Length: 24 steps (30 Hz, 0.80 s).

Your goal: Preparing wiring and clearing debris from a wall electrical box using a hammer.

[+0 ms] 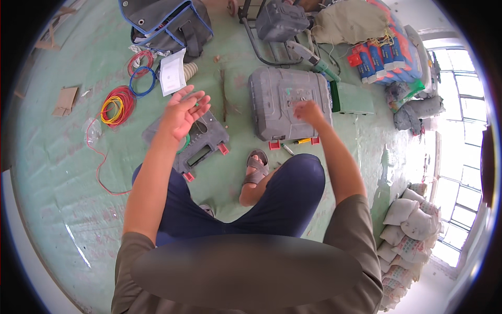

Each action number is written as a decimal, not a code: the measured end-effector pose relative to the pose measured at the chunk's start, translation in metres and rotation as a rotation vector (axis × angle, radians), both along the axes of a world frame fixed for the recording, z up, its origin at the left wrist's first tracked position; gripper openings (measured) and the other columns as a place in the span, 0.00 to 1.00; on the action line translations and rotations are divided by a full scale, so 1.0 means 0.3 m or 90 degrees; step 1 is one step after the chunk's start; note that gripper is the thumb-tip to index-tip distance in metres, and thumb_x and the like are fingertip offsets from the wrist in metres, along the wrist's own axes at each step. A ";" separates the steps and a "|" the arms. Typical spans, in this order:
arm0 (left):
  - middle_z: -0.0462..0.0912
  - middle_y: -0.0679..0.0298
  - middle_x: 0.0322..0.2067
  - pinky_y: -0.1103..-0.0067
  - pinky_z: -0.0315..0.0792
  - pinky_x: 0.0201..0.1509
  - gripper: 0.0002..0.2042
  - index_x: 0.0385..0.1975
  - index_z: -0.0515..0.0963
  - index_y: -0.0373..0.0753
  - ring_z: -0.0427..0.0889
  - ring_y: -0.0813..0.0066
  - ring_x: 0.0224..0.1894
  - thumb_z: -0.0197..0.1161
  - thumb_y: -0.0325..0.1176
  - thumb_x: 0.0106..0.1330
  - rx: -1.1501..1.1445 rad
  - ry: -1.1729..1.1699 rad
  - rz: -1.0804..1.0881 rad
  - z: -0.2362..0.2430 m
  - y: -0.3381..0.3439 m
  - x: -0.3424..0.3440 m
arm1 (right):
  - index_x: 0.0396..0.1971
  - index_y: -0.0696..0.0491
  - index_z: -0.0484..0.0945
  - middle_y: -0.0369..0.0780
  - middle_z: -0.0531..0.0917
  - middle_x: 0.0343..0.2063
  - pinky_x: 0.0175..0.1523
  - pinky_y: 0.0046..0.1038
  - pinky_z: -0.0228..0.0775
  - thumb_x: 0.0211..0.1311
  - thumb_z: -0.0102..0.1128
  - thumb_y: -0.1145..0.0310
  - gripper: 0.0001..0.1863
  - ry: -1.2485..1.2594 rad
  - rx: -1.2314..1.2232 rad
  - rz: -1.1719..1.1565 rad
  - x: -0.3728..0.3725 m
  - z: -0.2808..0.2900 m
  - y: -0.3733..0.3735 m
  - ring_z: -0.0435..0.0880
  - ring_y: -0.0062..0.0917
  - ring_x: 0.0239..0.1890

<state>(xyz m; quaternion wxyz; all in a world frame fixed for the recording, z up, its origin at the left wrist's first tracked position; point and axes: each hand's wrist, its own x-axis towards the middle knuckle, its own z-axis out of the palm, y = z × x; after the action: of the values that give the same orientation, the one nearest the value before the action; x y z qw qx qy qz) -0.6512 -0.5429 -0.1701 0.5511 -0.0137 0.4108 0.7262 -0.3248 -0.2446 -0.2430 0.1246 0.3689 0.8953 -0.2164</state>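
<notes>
My left hand (pixel 184 111) is raised with its palm turned up and its fingers loosely spread, nothing in it. Below it lies a dark grey plastic case (pixel 206 137) with red latches, partly hidden by my forearm; something green and curved shows beside my wrist. My right hand (pixel 308 112) is over the lid of a larger grey tool case (pixel 266 99), its fingers curled together. Whatever they pinch, if anything, is too small to make out. Several small metal pieces (pixel 299 94) lie on that lid by my fingertips.
Coiled red and yellow wire (pixel 118 104) and a blue coil (pixel 142 81) lie at left. A tool bag (pixel 172 23) sits behind a white paper sheet (pixel 172 72). A green metal box (pixel 353 98) stands right of the case. Markers (pixel 287 149) lie near my foot; sacks (pixel 413 220) are piled at right.
</notes>
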 end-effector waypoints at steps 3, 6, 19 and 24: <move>0.75 0.51 0.51 0.70 0.79 0.52 0.25 0.62 0.59 0.35 0.80 0.56 0.50 0.57 0.23 0.66 -0.014 0.033 -0.028 0.016 -0.041 -0.021 | 0.26 0.46 0.85 0.43 0.86 0.32 0.42 0.37 0.78 0.53 0.56 0.59 0.11 0.008 -0.008 -0.043 0.040 -0.169 -0.059 0.85 0.36 0.38; 0.75 0.50 0.53 0.71 0.80 0.46 0.28 0.64 0.56 0.35 0.81 0.57 0.48 0.58 0.23 0.66 -0.047 0.063 -0.042 0.004 -0.065 -0.044 | 0.29 0.46 0.85 0.41 0.85 0.33 0.43 0.38 0.77 0.54 0.58 0.57 0.11 0.029 -0.007 -0.163 -0.018 -0.254 -0.117 0.85 0.38 0.38; 0.78 0.49 0.48 0.79 0.77 0.40 0.23 0.60 0.60 0.29 0.82 0.64 0.45 0.55 0.22 0.65 -0.163 0.126 0.020 -0.024 -0.096 -0.069 | 0.37 0.52 0.82 0.46 0.82 0.42 0.49 0.40 0.74 0.61 0.56 0.55 0.16 -0.066 0.144 -0.368 0.114 -0.159 -0.137 0.82 0.41 0.46; 0.79 0.56 0.41 0.79 0.77 0.40 0.19 0.55 0.66 0.30 0.81 0.69 0.40 0.52 0.20 0.63 -0.168 0.111 -0.017 -0.039 -0.089 -0.069 | 0.36 0.52 0.82 0.44 0.81 0.43 0.51 0.38 0.73 0.58 0.59 0.57 0.14 -0.031 0.202 -0.265 0.184 -0.179 -0.215 0.79 0.39 0.49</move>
<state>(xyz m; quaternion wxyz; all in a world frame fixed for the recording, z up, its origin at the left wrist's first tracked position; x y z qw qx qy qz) -0.6718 -0.5696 -0.1819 0.5165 -0.0177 0.5491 0.6568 -0.2697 -0.3092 -0.2968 0.0396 0.5655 0.8194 -0.0851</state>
